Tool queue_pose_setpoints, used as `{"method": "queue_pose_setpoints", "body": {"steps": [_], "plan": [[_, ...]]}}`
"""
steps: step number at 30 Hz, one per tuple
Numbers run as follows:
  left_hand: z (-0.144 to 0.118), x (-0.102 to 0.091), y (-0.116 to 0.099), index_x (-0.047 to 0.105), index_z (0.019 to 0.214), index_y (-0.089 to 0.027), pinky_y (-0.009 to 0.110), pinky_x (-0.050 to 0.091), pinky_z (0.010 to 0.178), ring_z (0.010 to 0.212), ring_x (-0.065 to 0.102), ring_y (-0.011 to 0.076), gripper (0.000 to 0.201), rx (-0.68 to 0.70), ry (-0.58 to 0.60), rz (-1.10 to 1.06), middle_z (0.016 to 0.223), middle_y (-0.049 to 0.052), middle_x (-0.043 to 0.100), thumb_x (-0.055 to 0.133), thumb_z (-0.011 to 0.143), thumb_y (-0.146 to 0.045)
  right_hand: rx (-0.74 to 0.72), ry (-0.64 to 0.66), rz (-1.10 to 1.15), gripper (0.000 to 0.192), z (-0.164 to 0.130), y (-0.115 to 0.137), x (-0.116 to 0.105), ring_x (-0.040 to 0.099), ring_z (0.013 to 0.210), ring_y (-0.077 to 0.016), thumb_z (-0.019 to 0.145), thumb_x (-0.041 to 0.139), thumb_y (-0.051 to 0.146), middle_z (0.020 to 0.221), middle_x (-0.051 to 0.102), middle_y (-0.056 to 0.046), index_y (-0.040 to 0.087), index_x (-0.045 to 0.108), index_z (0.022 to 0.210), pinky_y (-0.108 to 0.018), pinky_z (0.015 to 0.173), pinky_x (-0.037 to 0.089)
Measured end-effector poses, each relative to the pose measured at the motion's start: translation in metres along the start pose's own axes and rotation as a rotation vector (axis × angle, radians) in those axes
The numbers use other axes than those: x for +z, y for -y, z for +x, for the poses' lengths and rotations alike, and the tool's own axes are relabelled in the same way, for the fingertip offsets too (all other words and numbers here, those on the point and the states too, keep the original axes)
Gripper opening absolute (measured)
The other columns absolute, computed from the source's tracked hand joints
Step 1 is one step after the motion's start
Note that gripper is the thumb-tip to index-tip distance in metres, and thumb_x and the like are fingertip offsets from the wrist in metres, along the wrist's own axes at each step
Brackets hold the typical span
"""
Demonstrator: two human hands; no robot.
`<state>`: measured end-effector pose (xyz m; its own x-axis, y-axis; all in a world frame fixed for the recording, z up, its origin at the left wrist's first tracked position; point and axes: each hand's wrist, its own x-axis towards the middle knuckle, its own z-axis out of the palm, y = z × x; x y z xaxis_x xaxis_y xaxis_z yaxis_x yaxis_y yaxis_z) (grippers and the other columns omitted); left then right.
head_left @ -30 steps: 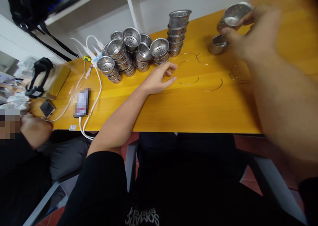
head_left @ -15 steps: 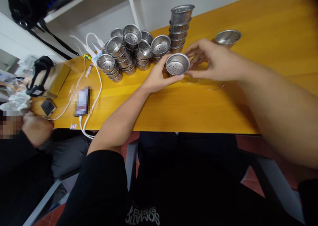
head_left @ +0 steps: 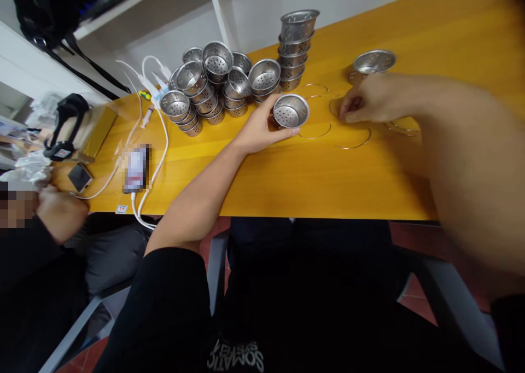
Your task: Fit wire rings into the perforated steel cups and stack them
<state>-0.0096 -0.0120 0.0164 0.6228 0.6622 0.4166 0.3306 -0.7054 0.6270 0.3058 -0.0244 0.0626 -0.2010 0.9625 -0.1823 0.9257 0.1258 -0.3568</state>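
My left hand [head_left: 257,130] rests on the orange table [head_left: 287,181] and grips a small perforated steel cup [head_left: 291,111] by its side. Further right, my right hand [head_left: 371,99] lies low over the table, fingertips pinched at a thin wire ring [head_left: 337,108]. More wire rings [head_left: 315,134] and a curved wire [head_left: 355,144] lie between the two hands. Another steel cup [head_left: 372,63] sits just beyond my right hand. Whether the ring is lifted is not clear.
Stacks of perforated steel cups [head_left: 217,86] and one tall stack [head_left: 296,45] stand at the back. White cables [head_left: 153,143], a phone [head_left: 136,168] and a black device [head_left: 65,124] lie at the left. Another person's hand [head_left: 59,214] is at far left.
My right hand brought a cup from the far right to my left hand, let it go, then moved right to the wire rings. My left hand took hold of that cup.
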Motion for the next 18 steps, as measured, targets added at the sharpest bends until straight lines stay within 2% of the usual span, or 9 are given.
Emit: {"method": "queue_pose_setpoints", "body": {"steps": [2, 3, 6, 10, 12, 15, 18], "plan": [[0.0, 0.0, -0.001, 0.05, 0.147, -0.027, 0.051, 0.059, 0.123, 0.141, 0.069, 0.0302, 0.074, -0.009, 0.005, -0.016, 0.146, 0.011, 0.067, 0.086, 0.092, -0.06, 0.006, 0.188, -0.101, 0.007, -0.005, 0.003, -0.006, 0.062, 0.066, -0.0174, 0.089, 0.078, 0.02, 0.078, 0.074, 0.001, 0.024, 0.077, 0.083, -0.034, 0.067, 0.045], [0.0, -0.001, -0.001, 0.05, 0.146, -0.027, 0.05, 0.059, 0.123, 0.141, 0.069, 0.03, 0.073, -0.01, 0.008, -0.018, 0.146, 0.011, 0.067, 0.086, 0.092, -0.06, 0.008, 0.239, -0.128, 0.007, -0.006, 0.003, -0.008, 0.063, 0.067, -0.0177, 0.091, 0.077, 0.021, 0.08, 0.074, 0.001, 0.024, 0.077, 0.085, -0.034, 0.067, 0.046], [0.001, -0.001, -0.002, 0.049, 0.147, -0.026, 0.051, 0.058, 0.123, 0.142, 0.069, 0.0308, 0.071, -0.001, 0.019, 0.004, 0.147, 0.012, 0.067, 0.085, 0.093, -0.057, 0.015, 0.242, -0.153, 0.005, -0.006, -0.001, -0.011, 0.061, 0.065, -0.0158, 0.09, 0.079, 0.019, 0.077, 0.072, 0.001, 0.022, 0.077, 0.087, -0.033, 0.067, 0.044], [0.001, -0.001, -0.002, 0.049, 0.147, -0.026, 0.051, 0.058, 0.123, 0.142, 0.069, 0.0312, 0.072, 0.002, 0.022, 0.007, 0.147, 0.012, 0.066, 0.086, 0.093, -0.055, 0.0, 0.165, -0.19, 0.008, -0.003, -0.007, -0.009, 0.06, 0.067, -0.0142, 0.087, 0.085, 0.026, 0.078, 0.072, 0.001, 0.022, 0.079, 0.09, -0.033, 0.071, 0.043], [0.001, -0.001, -0.002, 0.05, 0.146, -0.026, 0.05, 0.058, 0.123, 0.142, 0.069, 0.0309, 0.071, 0.007, 0.023, -0.011, 0.146, 0.012, 0.067, 0.087, 0.092, -0.054, 0.006, 0.139, -0.184, 0.009, -0.003, -0.003, -0.008, 0.061, 0.07, -0.0146, 0.088, 0.086, 0.029, 0.081, 0.073, 0.0, 0.023, 0.08, 0.092, -0.033, 0.074, 0.044], [0.001, -0.001, -0.003, 0.051, 0.145, -0.026, 0.05, 0.058, 0.123, 0.141, 0.07, 0.0309, 0.07, 0.01, 0.027, -0.017, 0.145, 0.012, 0.067, 0.087, 0.092, -0.054, 0.037, 0.185, -0.241, 0.005, -0.005, 0.01, -0.01, 0.061, 0.069, -0.0168, 0.091, 0.079, 0.027, 0.079, 0.073, 0.0, 0.024, 0.079, 0.087, -0.034, 0.071, 0.046], [0.001, -0.001, -0.004, 0.052, 0.144, -0.027, 0.051, 0.058, 0.124, 0.14, 0.07, 0.0308, 0.071, -0.006, 0.026, -0.022, 0.145, 0.011, 0.068, 0.088, 0.091, -0.057, 0.047, 0.233, -0.314, 0.017, -0.006, 0.023, -0.012, 0.062, 0.065, -0.02, 0.09, 0.076, 0.03, 0.073, 0.07, -0.001, 0.024, 0.073, 0.075, -0.036, 0.065, 0.047]]}}
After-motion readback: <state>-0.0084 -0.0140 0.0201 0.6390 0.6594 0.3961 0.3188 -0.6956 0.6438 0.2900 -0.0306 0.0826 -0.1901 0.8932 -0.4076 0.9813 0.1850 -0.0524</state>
